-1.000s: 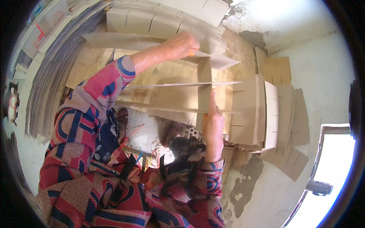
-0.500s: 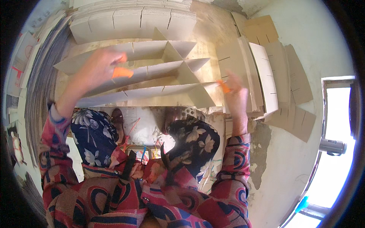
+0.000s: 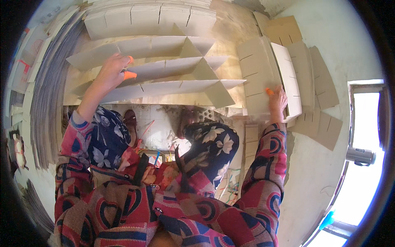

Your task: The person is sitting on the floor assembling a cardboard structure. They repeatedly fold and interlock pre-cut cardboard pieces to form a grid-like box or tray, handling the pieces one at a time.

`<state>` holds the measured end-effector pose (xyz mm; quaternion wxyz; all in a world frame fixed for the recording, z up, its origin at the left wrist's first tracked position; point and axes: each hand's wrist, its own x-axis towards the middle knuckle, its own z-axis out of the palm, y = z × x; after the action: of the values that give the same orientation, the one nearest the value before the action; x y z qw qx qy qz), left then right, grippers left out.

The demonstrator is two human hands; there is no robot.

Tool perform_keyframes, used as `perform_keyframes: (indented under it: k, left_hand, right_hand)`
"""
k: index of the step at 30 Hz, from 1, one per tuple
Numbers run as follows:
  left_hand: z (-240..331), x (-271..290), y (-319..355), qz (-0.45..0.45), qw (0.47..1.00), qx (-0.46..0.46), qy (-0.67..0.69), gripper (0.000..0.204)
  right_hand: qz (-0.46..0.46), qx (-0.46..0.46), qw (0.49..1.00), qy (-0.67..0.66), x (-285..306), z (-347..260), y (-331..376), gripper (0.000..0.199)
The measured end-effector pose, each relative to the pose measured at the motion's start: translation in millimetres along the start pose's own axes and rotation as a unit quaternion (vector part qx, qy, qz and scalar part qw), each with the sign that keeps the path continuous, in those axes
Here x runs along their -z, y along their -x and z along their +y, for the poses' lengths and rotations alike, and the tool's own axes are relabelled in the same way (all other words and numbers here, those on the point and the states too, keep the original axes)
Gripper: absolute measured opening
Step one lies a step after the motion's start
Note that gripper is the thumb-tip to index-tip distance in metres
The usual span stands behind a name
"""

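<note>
Three long grey cardboard strips (image 3: 160, 88) stand on edge, joined near their right ends by slotted cross strips (image 3: 204, 69). Over the left part of this lattice is my left hand (image 3: 110, 72); its thumb and a finger wear orange covers and are held apart, with nothing visibly gripped. My right hand (image 3: 278, 101) is at the right side of a stack of slotted cardboard pieces (image 3: 256, 70). One orange-covered digit rests on the top piece, and the other fingers bend near the stack's edge, partly hidden.
More slotted strips (image 3: 148, 18) are stacked at the back. Dark-edged cardboard sheets (image 3: 47, 94) rise along the left. A paler stack (image 3: 286, 78) and loose brown pieces (image 3: 327, 129) lie at the right, by the wall. A metal flask (image 3: 360, 157) stands near the window.
My right hand has moved right, from the ends of the front strip onto the stacked pieces. My left hand remains over the lattice. The whole view has shifted slightly.
</note>
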<state>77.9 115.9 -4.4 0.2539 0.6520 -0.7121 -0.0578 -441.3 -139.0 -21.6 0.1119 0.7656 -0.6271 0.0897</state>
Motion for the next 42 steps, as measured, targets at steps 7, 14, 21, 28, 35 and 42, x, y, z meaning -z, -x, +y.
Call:
perform_keyframes:
  k: [7, 14, 21, 28, 35, 42]
  left_hand:
    - [-18.3, -21.0, -7.5, 0.071, 0.995, -0.051, -0.044, 0.021]
    - [-8.1, -12.9, -6.6, 0.06, 0.998, 0.013, -0.018, 0.029]
    - [20.0, 4.5, 10.0, 0.128, 0.991, -0.027, -0.038, 0.04]
    - [45.5, -15.2, 29.5, 0.094, 0.994, -0.048, 0.04, 0.036]
    - [38.9, -50.5, 35.3, 0.02, 0.997, -0.009, 0.07, 0.02]
    - [39.7, -61.4, 34.1, 0.057, 0.996, -0.047, 0.059, 0.015]
  right_hand:
    - [-0.018, -0.047, 0.998, -0.047, 25.4, -21.2, -0.5, 0.035]
    - [0.087, -0.078, 0.986, -0.116, 35.1, -26.0, 0.4, 0.031]
    - [0.106, -0.129, 0.975, -0.15, 70.4, -40.4, -3.0, 0.023]
    - [0.084, 0.077, 0.845, -0.522, 131.2, -115.3, 6.8, 0.036]
    - [-0.027, 0.245, 0.915, -0.319, 151.2, -206.4, 52.7, 0.042]
    - [-0.082, 0.295, 0.864, -0.399, 128.1, -229.0, 52.8, 0.041]
